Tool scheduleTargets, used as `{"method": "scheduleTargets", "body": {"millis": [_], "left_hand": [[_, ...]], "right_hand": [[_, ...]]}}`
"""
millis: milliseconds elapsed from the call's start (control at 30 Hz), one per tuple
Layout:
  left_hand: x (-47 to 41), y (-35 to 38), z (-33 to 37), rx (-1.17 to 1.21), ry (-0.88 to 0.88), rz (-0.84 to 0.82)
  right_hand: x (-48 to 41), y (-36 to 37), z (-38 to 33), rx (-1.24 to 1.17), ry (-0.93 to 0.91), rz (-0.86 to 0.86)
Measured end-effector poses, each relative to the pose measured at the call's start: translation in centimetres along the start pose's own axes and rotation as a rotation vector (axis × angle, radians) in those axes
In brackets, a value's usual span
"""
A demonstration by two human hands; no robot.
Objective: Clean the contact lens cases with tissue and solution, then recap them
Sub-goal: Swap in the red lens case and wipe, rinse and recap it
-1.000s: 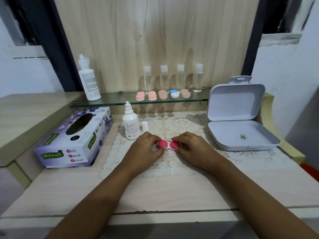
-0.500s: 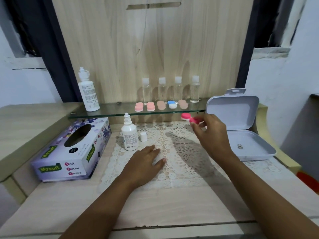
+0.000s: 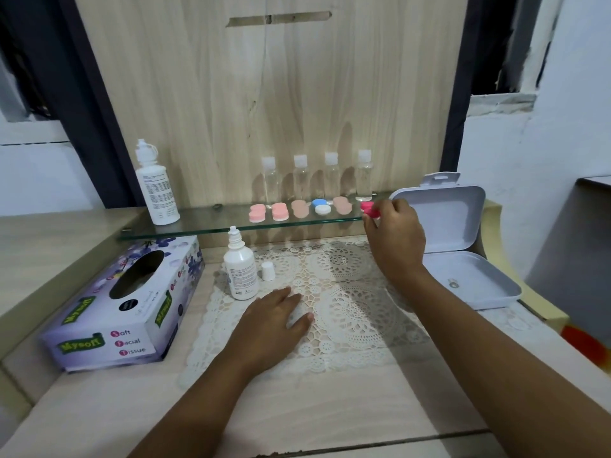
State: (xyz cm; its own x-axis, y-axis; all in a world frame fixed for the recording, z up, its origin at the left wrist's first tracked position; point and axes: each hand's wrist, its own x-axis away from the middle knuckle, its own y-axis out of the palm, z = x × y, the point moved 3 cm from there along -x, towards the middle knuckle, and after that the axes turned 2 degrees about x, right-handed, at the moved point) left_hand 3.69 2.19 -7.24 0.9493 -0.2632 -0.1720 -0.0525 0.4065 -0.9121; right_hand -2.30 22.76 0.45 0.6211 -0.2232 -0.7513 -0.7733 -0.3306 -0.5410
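The pink lens case [image 3: 369,209] has reached the glass shelf [image 3: 205,223], right hand [image 3: 398,241] fingers [image 3: 399,206] pinching it; left hand [image 3: 272,322] lies flat.

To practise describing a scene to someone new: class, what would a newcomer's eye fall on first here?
First, the right hand pinching a bright pink lens case at the right end of the glass shelf, beside a row of paler cases. Next, the left hand lying flat on the lace mat in the centre. Then the flowered tissue box at left and the open white box at right.
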Motion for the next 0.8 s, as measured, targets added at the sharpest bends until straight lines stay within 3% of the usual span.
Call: {"method": "scheduleTargets", "body": {"millis": [300,800], "left_hand": [[0.0,0.0,0.0,-0.011,-0.003,-0.004],[0.0,0.1,-0.2,-0.008,-0.008,-0.010]], "right_hand": [[-0.2,0.2,-0.1,0.154,-0.087,-0.001],[-2.5,1.7,-0.4,0.297,-0.020,-0.167]]}}
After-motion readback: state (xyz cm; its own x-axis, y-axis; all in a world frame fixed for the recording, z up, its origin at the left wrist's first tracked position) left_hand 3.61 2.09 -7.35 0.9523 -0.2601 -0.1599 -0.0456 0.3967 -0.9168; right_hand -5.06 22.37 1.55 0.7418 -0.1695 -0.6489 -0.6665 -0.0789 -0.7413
